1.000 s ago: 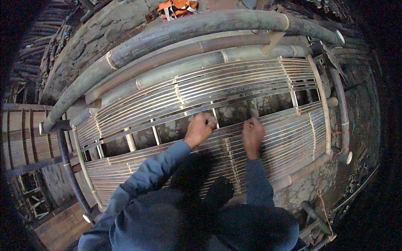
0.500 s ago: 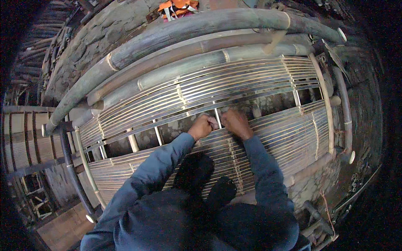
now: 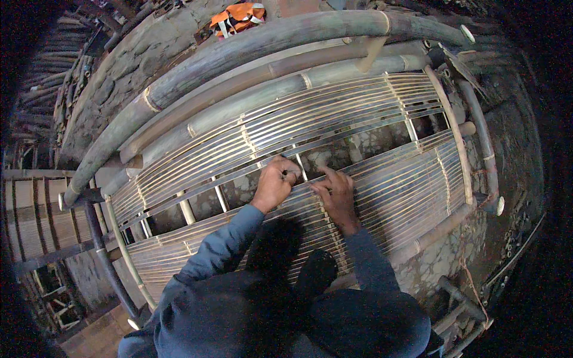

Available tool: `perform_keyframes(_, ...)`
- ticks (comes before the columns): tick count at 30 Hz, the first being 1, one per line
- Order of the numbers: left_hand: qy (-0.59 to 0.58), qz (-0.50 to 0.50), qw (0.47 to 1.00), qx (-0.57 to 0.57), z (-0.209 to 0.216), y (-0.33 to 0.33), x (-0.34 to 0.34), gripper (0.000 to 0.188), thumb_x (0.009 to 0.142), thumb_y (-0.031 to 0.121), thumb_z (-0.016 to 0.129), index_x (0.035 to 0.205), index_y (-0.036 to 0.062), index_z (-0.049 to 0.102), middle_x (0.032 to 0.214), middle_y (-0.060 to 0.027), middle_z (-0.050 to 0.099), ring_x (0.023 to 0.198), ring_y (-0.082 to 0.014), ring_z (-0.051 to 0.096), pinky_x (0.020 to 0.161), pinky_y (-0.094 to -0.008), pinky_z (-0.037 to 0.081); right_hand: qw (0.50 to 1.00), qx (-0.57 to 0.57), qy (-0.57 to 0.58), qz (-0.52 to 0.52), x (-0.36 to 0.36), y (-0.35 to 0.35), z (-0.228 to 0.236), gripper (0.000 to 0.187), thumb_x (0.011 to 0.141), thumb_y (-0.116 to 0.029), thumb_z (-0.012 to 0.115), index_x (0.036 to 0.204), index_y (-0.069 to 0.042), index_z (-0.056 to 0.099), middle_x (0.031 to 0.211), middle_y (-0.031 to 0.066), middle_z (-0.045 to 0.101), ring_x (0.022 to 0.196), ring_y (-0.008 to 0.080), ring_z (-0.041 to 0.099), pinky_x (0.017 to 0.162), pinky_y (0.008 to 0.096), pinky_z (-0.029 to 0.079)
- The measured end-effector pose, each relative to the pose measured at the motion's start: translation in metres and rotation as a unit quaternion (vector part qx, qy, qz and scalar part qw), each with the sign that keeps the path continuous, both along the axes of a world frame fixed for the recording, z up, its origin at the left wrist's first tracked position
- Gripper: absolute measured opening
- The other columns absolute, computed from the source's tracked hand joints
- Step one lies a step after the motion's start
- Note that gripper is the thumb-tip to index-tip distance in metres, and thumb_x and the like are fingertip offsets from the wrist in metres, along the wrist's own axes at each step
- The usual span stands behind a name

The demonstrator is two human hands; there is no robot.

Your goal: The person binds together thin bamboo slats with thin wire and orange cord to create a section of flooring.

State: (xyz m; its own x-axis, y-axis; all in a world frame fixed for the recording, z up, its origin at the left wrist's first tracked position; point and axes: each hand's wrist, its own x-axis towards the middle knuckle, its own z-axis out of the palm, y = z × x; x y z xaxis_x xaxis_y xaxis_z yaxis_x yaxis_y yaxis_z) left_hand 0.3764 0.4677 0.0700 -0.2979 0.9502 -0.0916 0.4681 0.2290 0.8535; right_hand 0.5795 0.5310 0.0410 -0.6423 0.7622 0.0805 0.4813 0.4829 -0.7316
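Right hand (image 3: 336, 192) had drawn back a bit toward the person and loosened from a fist, so its fingers were now spread apart over the inner edge of the near slats (image 3: 394, 185). Left hand (image 3: 276, 185) was curled in beside the crosspiece (image 3: 301, 162), about where it had been; couldn't tell what, if anything, it had clamped. Those near slats lay lengthwise on the person's side of an open gap, with the far slats (image 3: 316, 110) across it and a thick bamboo rail (image 3: 268, 39) beyond. Handling-wise, I figured each slat was light, springy along its length and kinda slick, and thin enough to split if bent hard. I'd have held one close to a crosspiece, where it had backing, rather than mid-span, and minded the edges, which could've been sharp.
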Motion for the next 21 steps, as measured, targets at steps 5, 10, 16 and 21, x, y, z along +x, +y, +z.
perform_keyframes(5,0.082,-0.096,0.986,0.113,-0.016,0.0,0.032,0.03,0.091,0.023,0.065,0.114,0.0037,0.066,0.107,-0.0178,0.063,0.11,-0.0379,0.057,0.097,-0.047,0.042,0.833,-0.386,0.349,-0.187,0.047,-0.021,0.03,0.027,0.092,-0.011,0.069,0.115,0.002,0.061,0.103,0.0131,0.07,0.089,0.0182,0.067,0.094,0.034,0.048)
perform_keyframes(10,0.051,-0.226,0.968,0.102,-0.014,0.008,0.063,0.023,0.091,0.027,0.065,0.091,0.0042,0.068,0.087,-0.0164,0.065,0.098,-0.037,0.058,0.09,-0.0474,0.042,0.8,-0.379,0.425,-0.19,0.05,-0.015,0.022,0.012,0.093,-0.005,0.065,0.103,0.002,0.064,0.097,0.012,0.07,0.085,0.0166,0.067,0.081,0.0322,0.053)
perform_keyframes(16,0.051,-0.207,0.976,-0.047,-0.021,-0.009,0.077,0.032,0.094,0.029,0.063,0.076,0.0034,0.064,0.076,-0.0198,0.063,0.076,-0.0397,0.059,0.069,-0.0507,0.043,0.798,-0.377,0.433,-0.181,0.058,-0.029,0.02,0.005,0.094,-0.006,0.064,0.095,-0.001,0.064,0.086,0.008,0.069,0.076,0.0146,0.064,0.077,0.0311,0.052)
perform_keyframes(21,-0.017,-0.287,0.956,-0.057,-0.037,-0.007,0.069,0.026,0.093,0.029,0.064,0.082,0.0056,0.067,0.078,-0.019,0.066,0.081,-0.0383,0.063,0.072,-0.0525,0.044,0.841,-0.373,0.353,-0.171,0.072,-0.037,0.036,0.011,0.097,-0.009,0.064,0.101,0.001,0.064,0.093,0.0107,0.07,0.088,0.0171,0.068,0.083,0.0313,0.053)
